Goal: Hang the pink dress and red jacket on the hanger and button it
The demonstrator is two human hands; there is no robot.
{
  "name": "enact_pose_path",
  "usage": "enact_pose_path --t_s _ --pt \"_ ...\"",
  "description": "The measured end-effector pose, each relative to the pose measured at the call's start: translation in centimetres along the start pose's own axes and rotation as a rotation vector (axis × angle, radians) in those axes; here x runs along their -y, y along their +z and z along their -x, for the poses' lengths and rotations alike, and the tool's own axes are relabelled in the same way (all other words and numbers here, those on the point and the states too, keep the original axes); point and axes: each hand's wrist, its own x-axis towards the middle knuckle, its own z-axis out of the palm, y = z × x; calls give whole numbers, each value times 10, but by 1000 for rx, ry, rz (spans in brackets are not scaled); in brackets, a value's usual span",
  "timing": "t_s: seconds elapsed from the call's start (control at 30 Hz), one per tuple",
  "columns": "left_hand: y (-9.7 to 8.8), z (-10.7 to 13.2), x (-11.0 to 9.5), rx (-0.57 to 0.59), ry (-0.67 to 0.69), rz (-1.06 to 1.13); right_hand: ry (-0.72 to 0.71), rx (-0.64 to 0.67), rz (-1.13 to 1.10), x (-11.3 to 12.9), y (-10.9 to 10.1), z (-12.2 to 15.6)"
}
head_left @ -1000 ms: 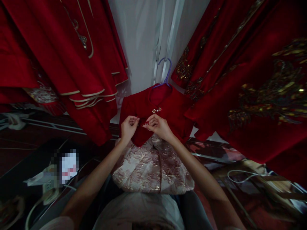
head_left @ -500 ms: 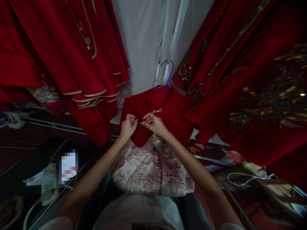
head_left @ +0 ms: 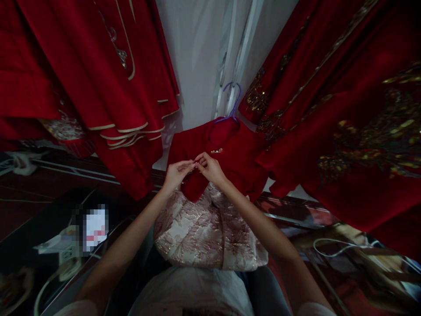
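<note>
A red short-sleeved top (head_left: 226, 164) hangs on a purple hanger (head_left: 234, 105), with a short row of pale beads (head_left: 217, 151) below its neckline. Beneath it, a pale pink and gold brocade skirt (head_left: 197, 228) spreads over my lap. My left hand (head_left: 177, 174) and my right hand (head_left: 211, 170) meet at the left front of the top. The fingers of both are pinched, tips together. Whatever small thing lies between the fingertips is hidden.
Red garments with pale piping (head_left: 131, 105) hang on the left. More red garments with gold sequins (head_left: 348, 145) hang close on the right. A dark surface at lower left holds a power strip (head_left: 69, 263) and cable. A white cable (head_left: 332, 248) loops at lower right.
My left hand has moved right and its fingers have straightened, so the fingertips of both hands now meet. The small gold-coloured loop seen at my right fingertips is now hidden.
</note>
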Motion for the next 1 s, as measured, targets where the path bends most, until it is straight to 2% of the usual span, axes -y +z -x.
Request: enact_pose_path --t_s 0.1,0.33,0.53,0.7,0.83,0.93,1.0 --pt "-1 1 2 4 -10 1 1 -4 0 -1 1 1" --pt "0 3 1 26 76 -110 -14 -10 58 -2 2 3" --pt "-3 0 -2 18 46 -132 -48 -22 97 -3 4 5" --pt "-5 1 8 55 135 -231 -17 -25 94 -4 5 11" --pt "2 22 28 -17 238 -421 -5 -6 42 -7 8 31" --pt "9 44 40 21 271 -617 11 -5 129 -10 11 52" --pt "12 54 41 51 257 -708 81 -26 223 -13 14 65"
